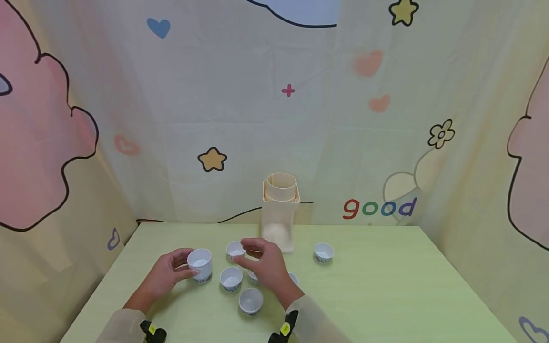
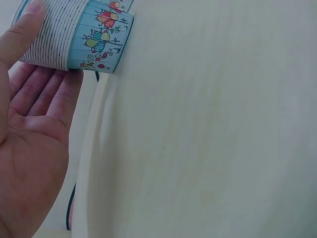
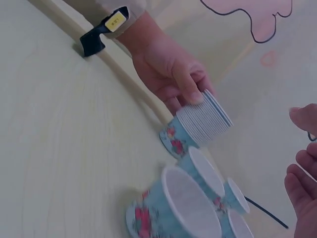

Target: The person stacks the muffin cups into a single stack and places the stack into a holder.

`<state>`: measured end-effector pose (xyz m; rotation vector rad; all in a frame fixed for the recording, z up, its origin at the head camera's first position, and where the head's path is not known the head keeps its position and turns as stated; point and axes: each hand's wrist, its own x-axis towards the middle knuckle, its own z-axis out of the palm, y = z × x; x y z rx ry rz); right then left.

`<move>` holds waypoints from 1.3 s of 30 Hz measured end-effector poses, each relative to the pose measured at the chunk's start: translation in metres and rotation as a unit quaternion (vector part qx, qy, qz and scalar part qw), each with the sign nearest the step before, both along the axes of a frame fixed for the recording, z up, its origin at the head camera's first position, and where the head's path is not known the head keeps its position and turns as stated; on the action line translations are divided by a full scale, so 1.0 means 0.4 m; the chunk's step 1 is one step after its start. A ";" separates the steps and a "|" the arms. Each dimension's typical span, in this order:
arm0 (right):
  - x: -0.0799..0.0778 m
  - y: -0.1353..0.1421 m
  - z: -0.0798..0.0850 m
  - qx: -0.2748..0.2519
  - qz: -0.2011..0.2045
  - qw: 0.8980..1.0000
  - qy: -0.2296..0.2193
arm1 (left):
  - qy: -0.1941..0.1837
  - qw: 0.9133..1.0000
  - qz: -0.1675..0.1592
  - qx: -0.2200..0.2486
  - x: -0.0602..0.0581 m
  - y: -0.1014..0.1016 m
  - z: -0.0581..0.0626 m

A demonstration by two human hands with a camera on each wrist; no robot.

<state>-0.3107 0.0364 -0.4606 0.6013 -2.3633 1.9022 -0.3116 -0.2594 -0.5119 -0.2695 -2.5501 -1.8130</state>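
Observation:
My left hand point(image 1: 165, 272) grips a stack of nested paper cups point(image 1: 199, 265) at the left of the table, thumb on one side and fingers on the other. In the left wrist view the stack point(image 2: 74, 37) shows many white rims above a pale blue, bird-printed wall. My right hand point(image 1: 269, 267) hovers over single cups, its thumb and fingers apart with nothing between them, as the right wrist view also shows. Its fingertips are near a cup point(image 1: 234, 248) at the back. Closer in stand another cup point(image 1: 231, 278) and a front cup point(image 1: 250, 301); two more are partly hidden by that hand.
A cream stand point(image 1: 278, 219) with a round tube in its top stands at the back of the table point(image 1: 386, 286). One single cup point(image 1: 323, 253) sits right of it. A printed cloth point(image 1: 240, 95) hangs behind and at the sides.

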 end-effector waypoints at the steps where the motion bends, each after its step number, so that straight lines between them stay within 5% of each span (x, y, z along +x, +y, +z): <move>1: 0.000 0.015 -0.001 -0.006 -0.007 1.000 0.004 | -0.002 1.000 0.000 0.000 0.000 0.000 0.000; 15: -0.016 0.210 -0.041 -0.038 -0.131 0.991 0.012 | -0.005 1.000 -0.007 0.006 -0.003 -0.001 -0.004; 27: -0.036 0.340 -0.068 -0.007 -0.240 0.971 0.004 | -0.006 1.000 0.000 0.000 -0.004 -0.002 -0.005; 39: -0.076 0.434 -0.102 0.011 -0.296 0.955 0.013 | 0.000 1.000 -0.009 0.002 -0.006 -0.005 -0.002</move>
